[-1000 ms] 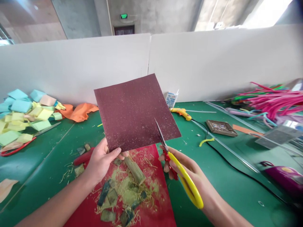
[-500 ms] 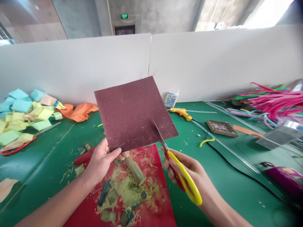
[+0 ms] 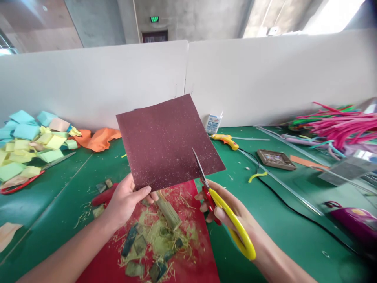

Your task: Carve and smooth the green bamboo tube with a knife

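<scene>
My left hand pinches the lower left corner of a dark maroon glitter sheet, holding it up above the table. My right hand grips yellow-and-red scissors. Their blades point up and lie against the sheet's lower right part. Below the sheet a red mat carries several green bamboo pieces and shavings.
Green table with a white partition behind. Pile of coloured paper squares and orange paper at left. Yellow glue gun with black cable, small frame, pink pipe cleaners and a purple device at right.
The scissors dipped slightly and came back up along the sheet's lower right edge. The sheet shifted a little in my left hand.
</scene>
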### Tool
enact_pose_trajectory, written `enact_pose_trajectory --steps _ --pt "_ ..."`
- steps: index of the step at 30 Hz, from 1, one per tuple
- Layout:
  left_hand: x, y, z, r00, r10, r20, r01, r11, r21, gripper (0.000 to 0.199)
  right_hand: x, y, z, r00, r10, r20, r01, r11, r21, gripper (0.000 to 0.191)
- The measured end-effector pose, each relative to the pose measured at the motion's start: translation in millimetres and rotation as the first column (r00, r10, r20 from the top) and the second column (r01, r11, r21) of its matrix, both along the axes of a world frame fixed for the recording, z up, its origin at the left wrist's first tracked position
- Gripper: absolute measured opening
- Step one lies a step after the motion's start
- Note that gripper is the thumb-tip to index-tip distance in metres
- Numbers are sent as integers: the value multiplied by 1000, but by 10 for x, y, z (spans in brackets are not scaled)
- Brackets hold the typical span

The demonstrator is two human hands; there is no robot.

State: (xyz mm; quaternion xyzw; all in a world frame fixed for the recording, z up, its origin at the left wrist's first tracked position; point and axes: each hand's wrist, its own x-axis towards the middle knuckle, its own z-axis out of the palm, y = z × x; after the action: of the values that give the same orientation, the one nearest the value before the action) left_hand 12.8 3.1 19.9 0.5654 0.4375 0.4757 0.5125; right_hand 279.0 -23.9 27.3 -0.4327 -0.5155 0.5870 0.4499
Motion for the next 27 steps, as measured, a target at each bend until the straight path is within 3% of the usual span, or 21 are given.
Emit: enact_pose_trajectory --steps 3,9,17,27 --pt "-21 2 -2 1000 11 -7 -11 1000 -6 18 7 -2 21 999 23 -44 -27 996 -88 90" --pt "-29 -4 17 997 71 37 -70 997 -46 29 13 -46 49 997 68 -21 -70 992 -101 97" --pt "-73 5 50 999 -12 49 15 998 -56 21 -31 -67 51 996 65 -55 -71 991 -115 99" --pt "-71 9 75 993 -28 112 44 989 -139 22 -31 -57 46 998 62 -34 -64 994 -84 100"
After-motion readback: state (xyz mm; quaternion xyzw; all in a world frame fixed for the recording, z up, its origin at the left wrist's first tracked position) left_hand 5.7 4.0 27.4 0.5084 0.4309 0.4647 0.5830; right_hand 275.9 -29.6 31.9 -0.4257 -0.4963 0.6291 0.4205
